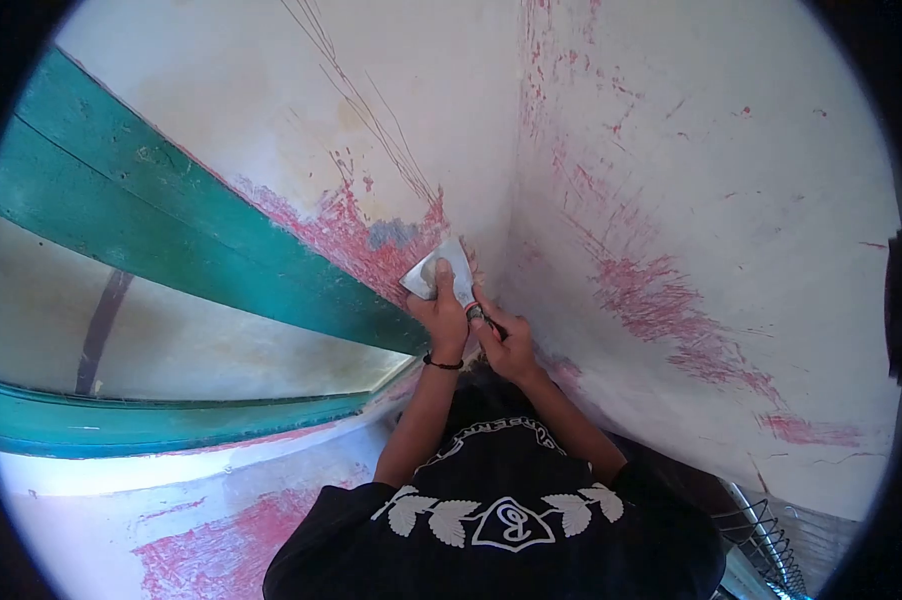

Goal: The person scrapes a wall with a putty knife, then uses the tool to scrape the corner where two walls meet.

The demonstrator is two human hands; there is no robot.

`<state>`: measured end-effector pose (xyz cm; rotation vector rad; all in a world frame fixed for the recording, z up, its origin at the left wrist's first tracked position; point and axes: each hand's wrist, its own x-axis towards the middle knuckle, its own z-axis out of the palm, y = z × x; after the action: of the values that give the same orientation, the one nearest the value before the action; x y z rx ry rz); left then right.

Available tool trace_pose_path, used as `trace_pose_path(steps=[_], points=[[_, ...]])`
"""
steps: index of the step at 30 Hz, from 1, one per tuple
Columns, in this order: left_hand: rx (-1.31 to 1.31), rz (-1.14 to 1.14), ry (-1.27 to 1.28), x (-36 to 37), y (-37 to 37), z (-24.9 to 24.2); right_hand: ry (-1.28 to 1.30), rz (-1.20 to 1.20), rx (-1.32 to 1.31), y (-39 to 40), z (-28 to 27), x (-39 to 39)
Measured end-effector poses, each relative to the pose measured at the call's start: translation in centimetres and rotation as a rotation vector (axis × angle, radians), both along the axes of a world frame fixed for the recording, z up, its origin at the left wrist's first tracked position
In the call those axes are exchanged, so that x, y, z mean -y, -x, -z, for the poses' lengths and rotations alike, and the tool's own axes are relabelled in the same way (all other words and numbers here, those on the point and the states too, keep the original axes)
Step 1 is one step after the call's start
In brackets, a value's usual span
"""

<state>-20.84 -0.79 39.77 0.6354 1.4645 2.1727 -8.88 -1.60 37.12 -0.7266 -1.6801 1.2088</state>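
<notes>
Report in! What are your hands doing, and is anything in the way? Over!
Left hand holding scraper by its blade, right hand on its handle. Blade at red-marked wall, contact unclear. Green frame close on the left, nothing seen blocking.

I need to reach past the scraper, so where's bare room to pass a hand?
Most room: the left wall between green frame and corner, above the red patch, and the right wall between its red streaks and the view's right edge. Crowded: around the scraper, where left hand, right hand, frame and corner crowd.
</notes>
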Motion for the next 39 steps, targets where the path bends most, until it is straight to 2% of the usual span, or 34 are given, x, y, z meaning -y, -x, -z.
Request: trace_pose_path(steps=[3, 6, 8, 11, 12, 15, 17, 20, 24, 27, 30, 33, 36, 39], points=[[0.022, 0.034, 0.004, 0.3, -0.7, -2.0, 0.025, 0.001, -0.015, -0.2, -0.9, -0.1], [0.154, 0.015, -0.034, 0.3, -1.5, -2.2, -0.028, 0.012, -0.028, -0.2, -0.1, 0.0], [0.114, 0.004, -0.051, 0.4, -1.6, -2.2, -0.061, 0.009, -0.016, -0.3, 0.3, -0.2], [0.107, -0.011, -0.057, -0.4, -1.6, -4.2, 0.035, -0.042, 0.107, -0.7, -1.2, -0.8], [0.12, -0.014, -0.048, -0.2, -1.9, -4.7, 0.011, -0.025, 0.069, -0.6, -1.0, -0.6], [0.106, 0.019, -0.052, 0.1, -1.3, -2.8, -0.072, 0.008, -0.025, 0.0, -0.1, -0.8], [0.074, -0.027, 0.007, 0.5, -0.4, 1.3, -0.11, -0.013, -0.045, 0.0, 1.7, -0.7], [0.082, -0.068, -0.006, -0.1, 0.1, 1.6, -0.044, -0.053, 0.056, -0.2, 0.9, -0.6], [0.024, -0.058, 0.018, 0.5, -0.6, -1.8, -0.032, -0.061, 0.004, -0.1, -0.7, -0.7], [0.177, -0.008, -0.001, 0.9, -1.3, -2.2, -0.031, -0.076, 0.027, -0.5, 0.0, -1.0], [0.214, 0.032, -0.047, 0.8, -1.2, -2.5, -0.028, -0.097, 0.049, -0.7, -0.2, -1.0], [0.103, -0.03, -0.06, 0.0, -0.8, -3.3, 0.018, -0.14, 0.035, -0.8, -2.3, -1.7], [0.068, -0.039, -0.04, -0.1, 0.1, 0.4, 0.045, -0.166, 0.048, -1.1, -2.3, -2.0], [0.085, -0.031, -0.055, 0.6, -1.3, -2.1, -0.022, -0.152, -0.009, -1.0, -0.4, -1.8]])
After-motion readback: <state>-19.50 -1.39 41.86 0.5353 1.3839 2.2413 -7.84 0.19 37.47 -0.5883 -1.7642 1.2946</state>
